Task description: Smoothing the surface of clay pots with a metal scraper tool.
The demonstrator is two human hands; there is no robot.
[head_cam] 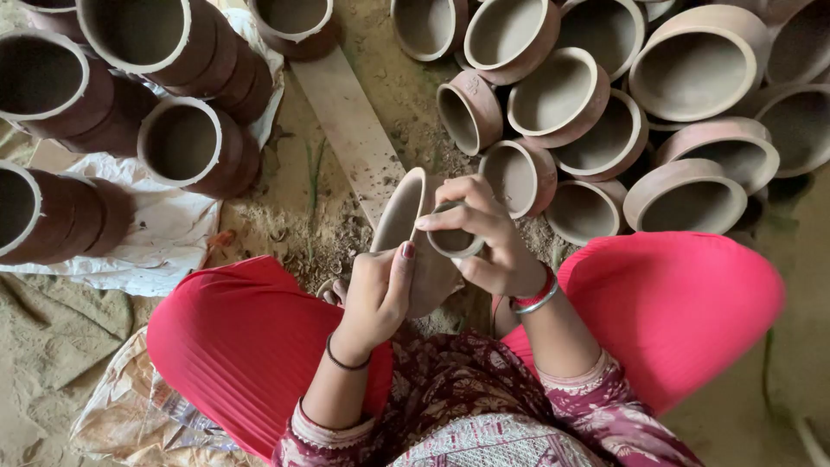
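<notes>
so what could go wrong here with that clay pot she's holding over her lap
The clay pot is tilted on its side, steadied only by the left hand, so it could slip onto the ground. The right hand presses a small ring-shaped tool against its wall; too much force might dent or crack it. The finished pots lie close ahead, so a dropped pot could knock them.

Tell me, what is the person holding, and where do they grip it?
An unfired clay pot: left hand supports its side, right hand presses a small ring against it.
</notes>
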